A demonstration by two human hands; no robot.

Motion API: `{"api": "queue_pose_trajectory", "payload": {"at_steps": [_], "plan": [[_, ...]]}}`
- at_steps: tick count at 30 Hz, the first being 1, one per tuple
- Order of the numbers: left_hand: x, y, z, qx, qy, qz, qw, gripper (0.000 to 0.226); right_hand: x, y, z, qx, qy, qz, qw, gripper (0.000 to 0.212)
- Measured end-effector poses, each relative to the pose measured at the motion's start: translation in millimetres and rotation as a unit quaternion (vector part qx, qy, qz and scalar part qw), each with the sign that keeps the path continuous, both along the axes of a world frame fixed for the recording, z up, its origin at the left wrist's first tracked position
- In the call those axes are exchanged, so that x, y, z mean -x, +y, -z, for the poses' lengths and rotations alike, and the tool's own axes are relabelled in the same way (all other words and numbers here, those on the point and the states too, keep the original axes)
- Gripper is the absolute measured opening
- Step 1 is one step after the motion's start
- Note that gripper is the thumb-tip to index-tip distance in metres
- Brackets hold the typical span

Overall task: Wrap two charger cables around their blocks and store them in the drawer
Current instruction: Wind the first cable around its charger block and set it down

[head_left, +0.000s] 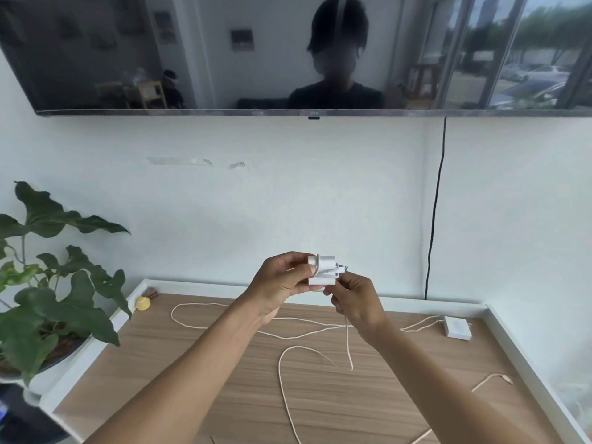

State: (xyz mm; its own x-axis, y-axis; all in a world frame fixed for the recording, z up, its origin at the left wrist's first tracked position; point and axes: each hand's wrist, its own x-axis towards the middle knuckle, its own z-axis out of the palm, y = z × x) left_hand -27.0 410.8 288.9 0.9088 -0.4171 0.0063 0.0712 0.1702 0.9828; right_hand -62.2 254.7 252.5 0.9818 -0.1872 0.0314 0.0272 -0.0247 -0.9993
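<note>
We judged task early: first charger block (321, 271) held raised above wooden tabletop (198, 363), few cable turns on it, most of cable (285, 373) trailing loose across top. Left hand (278, 283) gripped block; right hand (354, 304) pinched cable just beside it. Second block (457, 328) lay unwrapped at far right. We saw no drawer. Blocks white, cables pale, thin.
</note>
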Motion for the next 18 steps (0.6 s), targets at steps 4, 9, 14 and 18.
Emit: {"api": "queue_pose_trajectory", "payload": {"at_steps": [4, 9, 14, 18], "plan": [[-3.0, -2.9, 2.8, -0.059, -0.03, -0.034, 0.997, 0.012, 4.6, 3.6, 4.3, 0.066, -0.007, 0.023, 0.998, 0.027], [-6.0, -6.6, 7.4, -0.066, -0.037, -0.077, 0.994, 0.011, 11.2, 13.0, 6.0, 0.17, -0.031, 0.042, 0.984, 0.025], [-10.6, -3.0, 16.9, -0.084, -0.041, -0.107, 0.99, 0.009, 16.6, 10.5, 5.8, 0.312, -0.029, 0.005, 0.95, 0.019], [-16.7, 6.5, 25.1, -0.147, -0.076, -0.14, 0.976, 0.015, 20.1, 8.2, -7.7, 0.446, -0.068, -0.013, 0.892, 0.02]]}}
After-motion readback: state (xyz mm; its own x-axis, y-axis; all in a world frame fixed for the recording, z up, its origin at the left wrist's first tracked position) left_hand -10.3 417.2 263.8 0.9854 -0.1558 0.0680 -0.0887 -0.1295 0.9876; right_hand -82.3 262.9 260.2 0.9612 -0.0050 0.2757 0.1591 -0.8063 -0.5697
